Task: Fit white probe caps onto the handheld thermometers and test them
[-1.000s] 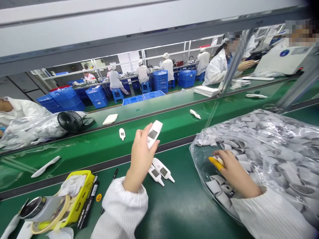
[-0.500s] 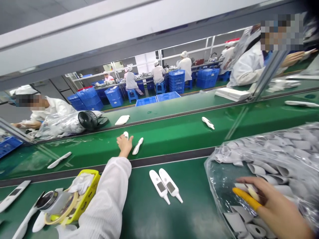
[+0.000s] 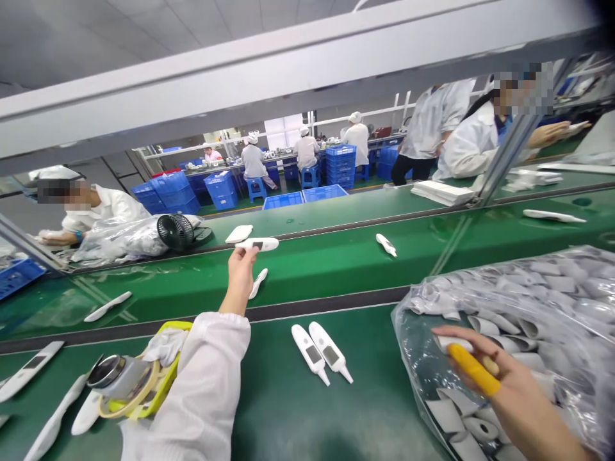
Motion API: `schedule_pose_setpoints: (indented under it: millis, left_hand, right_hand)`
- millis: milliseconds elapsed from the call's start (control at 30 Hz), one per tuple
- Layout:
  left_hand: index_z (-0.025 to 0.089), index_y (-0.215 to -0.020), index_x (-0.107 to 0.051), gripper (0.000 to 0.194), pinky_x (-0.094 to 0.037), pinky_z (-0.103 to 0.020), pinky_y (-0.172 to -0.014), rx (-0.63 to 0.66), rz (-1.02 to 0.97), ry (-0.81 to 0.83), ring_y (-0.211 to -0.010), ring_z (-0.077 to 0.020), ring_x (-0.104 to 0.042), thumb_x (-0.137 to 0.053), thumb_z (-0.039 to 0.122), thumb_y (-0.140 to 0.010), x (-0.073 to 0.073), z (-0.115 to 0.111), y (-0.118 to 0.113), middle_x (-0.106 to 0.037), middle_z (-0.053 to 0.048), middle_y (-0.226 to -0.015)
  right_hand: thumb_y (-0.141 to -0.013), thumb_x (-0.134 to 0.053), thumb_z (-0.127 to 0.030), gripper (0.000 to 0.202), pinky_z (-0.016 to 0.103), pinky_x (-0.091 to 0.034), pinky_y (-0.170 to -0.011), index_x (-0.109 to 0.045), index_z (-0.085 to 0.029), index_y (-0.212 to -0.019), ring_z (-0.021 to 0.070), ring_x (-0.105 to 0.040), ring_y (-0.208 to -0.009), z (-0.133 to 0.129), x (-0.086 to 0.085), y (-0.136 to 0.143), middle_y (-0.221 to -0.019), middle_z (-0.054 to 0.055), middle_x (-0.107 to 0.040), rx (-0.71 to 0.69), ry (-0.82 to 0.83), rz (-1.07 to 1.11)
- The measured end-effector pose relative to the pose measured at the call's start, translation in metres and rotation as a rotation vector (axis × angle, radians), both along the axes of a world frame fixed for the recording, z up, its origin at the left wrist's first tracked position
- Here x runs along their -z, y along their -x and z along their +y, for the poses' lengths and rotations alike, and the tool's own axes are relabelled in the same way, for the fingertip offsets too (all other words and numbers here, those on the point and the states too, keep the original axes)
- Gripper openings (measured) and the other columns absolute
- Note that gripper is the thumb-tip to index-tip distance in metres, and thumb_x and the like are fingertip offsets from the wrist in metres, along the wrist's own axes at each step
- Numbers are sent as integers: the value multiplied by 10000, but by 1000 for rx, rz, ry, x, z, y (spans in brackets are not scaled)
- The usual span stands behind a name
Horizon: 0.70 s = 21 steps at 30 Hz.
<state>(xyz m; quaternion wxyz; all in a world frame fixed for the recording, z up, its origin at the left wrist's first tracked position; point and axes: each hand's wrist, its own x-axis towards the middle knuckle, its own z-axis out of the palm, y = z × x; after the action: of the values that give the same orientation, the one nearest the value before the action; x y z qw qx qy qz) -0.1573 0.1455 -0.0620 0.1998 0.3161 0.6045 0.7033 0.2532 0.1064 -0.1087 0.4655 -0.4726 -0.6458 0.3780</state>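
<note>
My left hand (image 3: 240, 276), above the green conveyor belt (image 3: 327, 269), pinches a white digital thermometer (image 3: 267, 244) with a dark screen. Another white thermometer (image 3: 258, 283) lies on the belt just below that hand. Over the open clear plastic bag (image 3: 406, 349) at right, my right hand (image 3: 514, 384) holds a white plastic cap (image 3: 451, 342) between its fingers. A yellow finger cot (image 3: 473, 370) covers one of those fingers. The bag is full of similar light-grey caps (image 3: 446, 415). On the bench between my hands, two thermometers (image 3: 331, 352) rest side by side, screens up.
A yellow basket (image 3: 166, 387) with a cloth and a metal-topped container stands by my left sleeve. More thermometers lie at the lower left (image 3: 36, 368) and along the belt (image 3: 386, 244). A black fan (image 3: 176, 232) sits beyond it. Co-workers (image 3: 113, 208) work across the line.
My left hand has lifted a thermometer off the belt and turned it sideways. The belt's other thermometers have shifted left. My right hand stays at the bag with the cap.
</note>
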Motion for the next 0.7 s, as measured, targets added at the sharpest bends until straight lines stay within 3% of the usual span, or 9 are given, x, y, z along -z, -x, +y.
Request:
schedule_pose_setpoints:
  millis: [67,133,233,367,533,600,700]
  left_hand:
    - [155,-1214,-600,340,-559,-407,-878,66,-64,-178,-1050,-217,-641,-608,369,-950,-18,-18,-20,-632,-98,-1226]
    - [188,-1195,-601,332,-542,-339,-883,147,-114,-317,-1082,-193,-634,-619,383,-927,-34,-39,-43,-642,-76,-1227]
    - [232,-1194,-594,376,-527,-272,-831,287,-157,-433,-1056,-179,-648,-645,448,-891,-51,-67,-79,-695,-52,-1098]
    - [206,-1213,-583,385,-524,-246,-731,428,-172,-452,-759,-133,-645,-581,483,-946,-60,-94,-117,-657,0,-768]
    - [236,-1229,-544,289,-577,-279,-812,753,-119,-251,-883,-144,-668,-600,320,-958,-62,-118,-133,-653,-17,-996]
    - [239,-1282,-517,322,-580,-256,-771,798,-64,-207,-848,-134,-661,-567,328,-977,-61,-125,-136,-640,-22,-986]
    - [240,-1441,-420,502,-532,-214,-583,782,-22,-150,-688,-119,-596,-552,385,-979,-59,-131,-140,-634,-28,-905]
  right_hand:
    - [-814,-686,-524,259,318,-306,-409,-726,-303,-942,159,-400,-450,-3,-19,16,-602,29,-494,-63,194,185]
    - [-836,-663,-554,325,295,-240,-434,-703,-267,-984,138,-353,-467,-7,-40,33,-592,4,-436,-166,283,329]
    - [-844,-682,-522,364,246,-206,-449,-634,-253,-1084,109,-326,-490,-9,-72,60,-588,-30,-421,-311,269,455]
    - [-757,-775,-487,419,183,-197,-406,-559,-253,-1029,71,-318,-468,-11,-103,94,-610,-66,-453,-426,175,614]
    - [-796,-690,-527,379,181,-253,-393,-526,-247,-991,71,-347,-448,-14,-116,120,-603,-77,-449,-423,82,724]
    - [-818,-670,-510,368,180,-238,-399,-521,-247,-1028,71,-349,-446,-12,-114,124,-591,-85,-438,-426,70,708]
    - [-840,-681,-461,359,184,-217,-408,-515,-250,-1078,69,-358,-465,-8,-108,127,-632,-79,-477,-381,-36,656]
